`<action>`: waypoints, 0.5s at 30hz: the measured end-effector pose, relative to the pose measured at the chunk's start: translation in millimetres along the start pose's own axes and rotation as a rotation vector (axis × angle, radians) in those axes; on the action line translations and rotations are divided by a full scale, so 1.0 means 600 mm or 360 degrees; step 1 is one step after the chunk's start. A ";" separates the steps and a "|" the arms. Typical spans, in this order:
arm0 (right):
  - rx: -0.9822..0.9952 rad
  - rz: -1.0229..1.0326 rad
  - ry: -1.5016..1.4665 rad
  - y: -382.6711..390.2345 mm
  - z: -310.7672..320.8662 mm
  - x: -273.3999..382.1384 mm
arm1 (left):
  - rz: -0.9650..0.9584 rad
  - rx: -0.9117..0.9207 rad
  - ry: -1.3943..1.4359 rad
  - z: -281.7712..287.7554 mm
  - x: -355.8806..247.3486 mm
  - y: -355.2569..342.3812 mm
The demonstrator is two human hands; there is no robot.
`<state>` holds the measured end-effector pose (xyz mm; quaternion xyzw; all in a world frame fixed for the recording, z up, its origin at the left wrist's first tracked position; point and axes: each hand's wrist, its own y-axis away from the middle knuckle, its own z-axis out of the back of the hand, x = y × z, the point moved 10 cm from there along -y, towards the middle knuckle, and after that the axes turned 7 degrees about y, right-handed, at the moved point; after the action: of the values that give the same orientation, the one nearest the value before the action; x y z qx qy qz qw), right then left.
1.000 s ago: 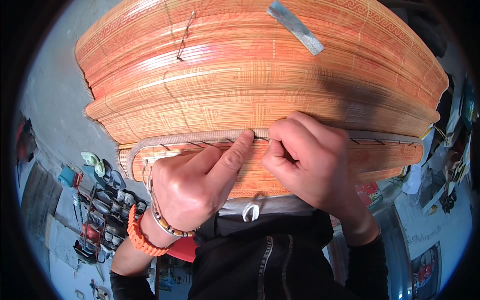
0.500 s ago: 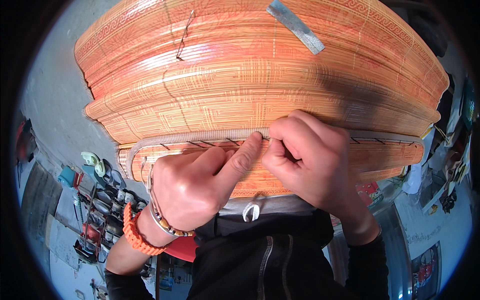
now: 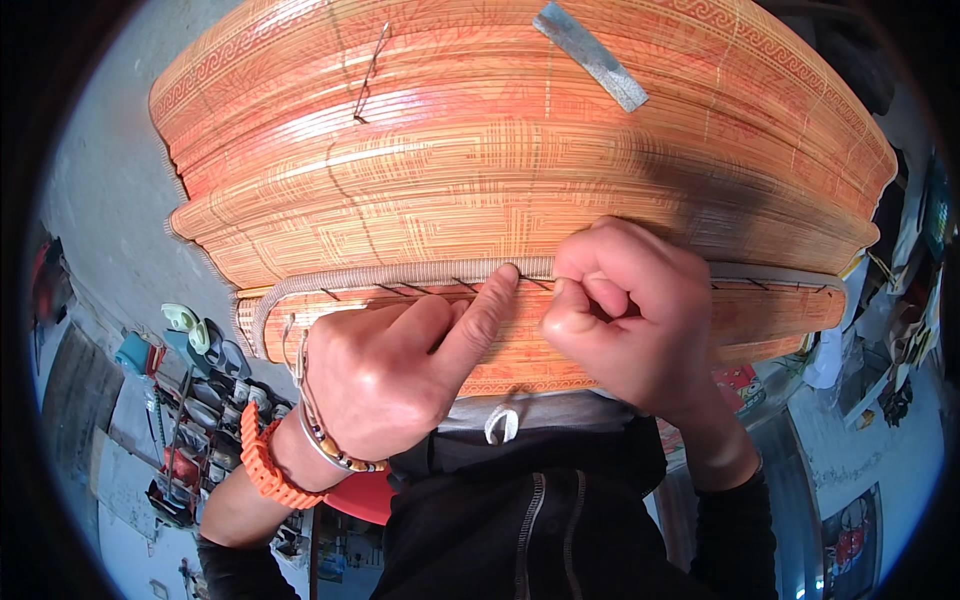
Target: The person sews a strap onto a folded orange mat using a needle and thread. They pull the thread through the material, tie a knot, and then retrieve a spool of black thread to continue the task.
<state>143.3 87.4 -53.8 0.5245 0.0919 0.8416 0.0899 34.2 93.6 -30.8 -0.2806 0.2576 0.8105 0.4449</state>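
A large orange patterned slat mat (image 3: pixel 450 190) lies folded across my lap, with a grey ribbed binding (image 3: pixel 400 270) along the near fold. Slanting black stitches (image 3: pixel 395 290) cross below the binding. My left hand (image 3: pixel 385 360) holds the near fold, its index finger stretched out and pressing on the binding; its thumb is hidden. Just right of that fingertip, my right hand (image 3: pixel 635 310) is closed in a pinch. A short dark length of thread (image 3: pixel 535 284) runs between the left fingertip and the right thumb. Whether a needle is inside the pinch cannot be seen.
A grey flat strip (image 3: pixel 592 57) rests on the far part of the mat. Left of it lies a thin dark strand (image 3: pixel 372 75). Several shoes (image 3: pixel 205 345) and other goods crowd the floor at left. A red seat (image 3: pixel 360 497) shows beneath me.
My right hand has moved slightly right, away from the left index fingertip, and more dark thread shows between them. My left hand stays nearly in place on the binding.
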 end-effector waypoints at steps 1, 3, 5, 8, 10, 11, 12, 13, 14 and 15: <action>0.0004 -0.0008 -0.0009 0.000 0.000 -0.001 | -0.0022 -0.0031 -0.0008 0.001 -0.002 0.000; 0.0011 -0.0019 -0.0026 0.000 0.000 -0.004 | -0.0027 0.0017 -0.0046 0.000 -0.004 -0.001; 0.0016 -0.0027 -0.0034 -0.001 0.001 -0.006 | -0.0026 0.0052 -0.0064 -0.001 -0.004 -0.002; 0.0023 -0.0051 -0.0039 -0.001 0.002 -0.009 | -0.0019 0.0063 -0.0055 -0.003 -0.004 -0.002; 0.0032 -0.0074 -0.0047 -0.002 0.002 -0.009 | -0.0018 0.0050 -0.0039 -0.001 -0.003 -0.003; 0.0044 -0.0098 -0.0070 -0.001 0.001 -0.012 | -0.0008 0.0041 -0.0006 -0.002 -0.001 -0.003; 0.0056 -0.0119 -0.0091 -0.001 0.001 -0.013 | 0.0003 0.0028 0.0025 -0.002 0.003 -0.002; 0.0068 -0.0139 -0.0111 -0.002 0.001 -0.015 | 0.0014 0.0014 0.0056 -0.001 0.005 -0.002; 0.0119 -0.0184 -0.0117 -0.001 -0.001 -0.019 | 0.0141 -0.0041 0.0262 0.006 0.019 0.000; 0.0167 -0.0228 -0.0124 0.001 0.000 -0.023 | 0.0264 -0.0096 0.0467 0.011 0.033 0.003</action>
<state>149.3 83.3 -65.8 0.5528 0.1696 0.8061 0.1256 22.6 108.6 -39.3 -0.3869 0.3176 0.8022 0.3254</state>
